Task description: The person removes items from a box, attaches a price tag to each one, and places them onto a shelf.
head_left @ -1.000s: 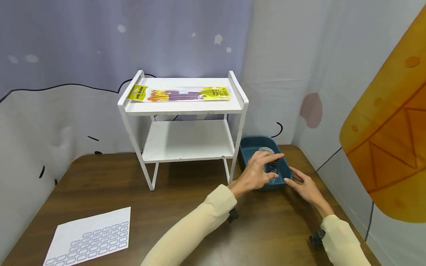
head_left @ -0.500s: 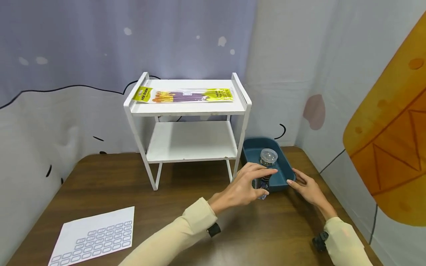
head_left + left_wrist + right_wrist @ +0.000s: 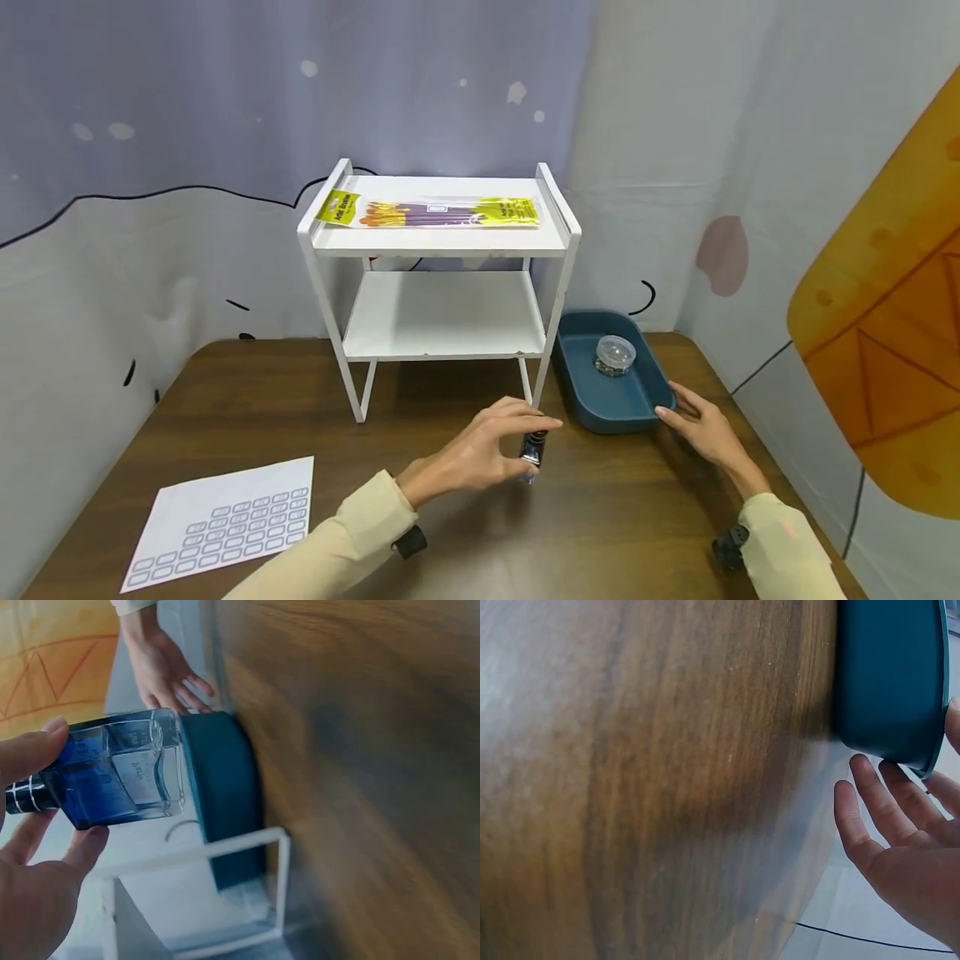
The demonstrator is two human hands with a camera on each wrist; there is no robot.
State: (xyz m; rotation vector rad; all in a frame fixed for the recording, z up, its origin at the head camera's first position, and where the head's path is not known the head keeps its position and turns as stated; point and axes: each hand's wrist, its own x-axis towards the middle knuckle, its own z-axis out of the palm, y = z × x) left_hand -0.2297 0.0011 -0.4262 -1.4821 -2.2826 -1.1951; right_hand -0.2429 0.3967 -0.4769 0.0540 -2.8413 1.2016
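Note:
My left hand [image 3: 474, 450] grips a blue glass perfume bottle [image 3: 124, 772] with a dark neck, above the table in front of the shelf. In the left wrist view, its thumb and fingers hold the bottle by its sides, and blue liquid shows through the clear glass. At the right, my right hand [image 3: 705, 429] holds the near right corner of a teal bin [image 3: 618, 419] between thumb and index finger. Its other fingers [image 3: 885, 806] are spread beside the bin's outer wall. Inside the bin sits a small round clear tub [image 3: 615, 354] with a lid.
A white two-tier shelf [image 3: 442, 317] stands at the back of the wooden table [image 3: 600, 517], close left of the bin. On its top lies a packet of artist brushes [image 3: 435, 213]. A sheet of printed labels [image 3: 232, 525] lies at the front left. Curtains hang behind.
My left hand has lifted the perfume bottle out of the bin and carried it left and toward me. The clear tub shows fully now. My right hand stays at the bin's corner.

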